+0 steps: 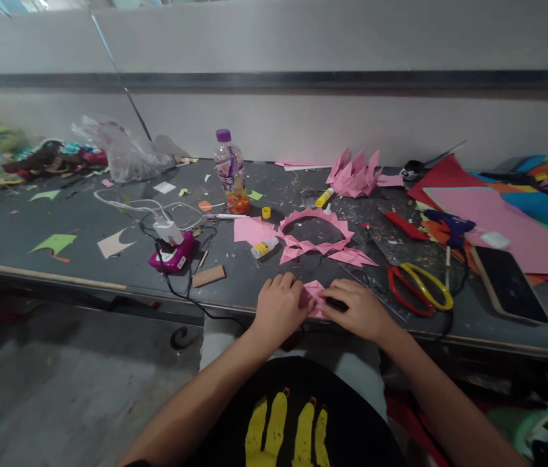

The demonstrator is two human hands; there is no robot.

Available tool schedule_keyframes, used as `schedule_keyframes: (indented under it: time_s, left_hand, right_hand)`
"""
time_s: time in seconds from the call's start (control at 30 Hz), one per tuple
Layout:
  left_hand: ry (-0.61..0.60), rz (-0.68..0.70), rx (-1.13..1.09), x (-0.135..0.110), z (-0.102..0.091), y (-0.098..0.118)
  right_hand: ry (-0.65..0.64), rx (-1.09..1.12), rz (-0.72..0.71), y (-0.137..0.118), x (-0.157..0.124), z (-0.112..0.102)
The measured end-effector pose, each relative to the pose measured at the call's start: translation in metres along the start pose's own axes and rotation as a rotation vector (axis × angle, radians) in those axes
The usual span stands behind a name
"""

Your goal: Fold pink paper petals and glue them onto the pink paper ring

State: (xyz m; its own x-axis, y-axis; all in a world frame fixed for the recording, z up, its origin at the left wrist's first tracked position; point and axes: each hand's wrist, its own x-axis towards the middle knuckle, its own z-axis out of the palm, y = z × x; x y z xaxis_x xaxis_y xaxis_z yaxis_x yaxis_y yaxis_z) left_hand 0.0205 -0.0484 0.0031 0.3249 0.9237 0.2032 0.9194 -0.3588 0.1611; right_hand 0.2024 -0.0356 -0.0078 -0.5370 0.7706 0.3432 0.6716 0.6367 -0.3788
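Both hands at near edge of table [6, 224], close tog. L hand [281, 305] curled, fingertips pinching left side of a small pink paper piece [313, 292]. R hand [358, 311] also curled, thumb & fingers gripping the piece's right side. Piece sits low on the table btwn the two hands, right at the edge, partly hidden by fingers.

Just behind the hands: pink spiky paper ring [312, 213] w/ loose pink points beside it, and a small glue bottle [264, 248] lying at its left. Red-and-yellow scissors [414, 279] near R hand, on its right. Black phone [510, 282] face up further right, its far end on a big pink sheet [497, 227]. Blue glue gun [449, 227] behind the scissors.

Farther back: yellow glue stick [325, 196], upright drink bottle [229, 172] w/ purple cap, pile of folded pink paper [354, 174] near the wall. Well left of L hand: magenta device [171, 258] w/ white charger & cables on top. Paper scraps all over the table.
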Motion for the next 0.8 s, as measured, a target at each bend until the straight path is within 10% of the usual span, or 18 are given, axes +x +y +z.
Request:
schedule_keyframes:
  time_s: [0.27, 0.8]
  left_hand:
    - [-0.060, -0.035, -0.105, -0.001, -0.003, -0.005]
    - [-0.068, 0.003, -0.209, -0.001, -0.005, -0.009]
  right_hand:
    - [-0.052, 0.042, 0.211, -0.009, 0.001, -0.004]
    - [-0.091, 0.074, 0.030, -0.004, 0.016, 0.003]
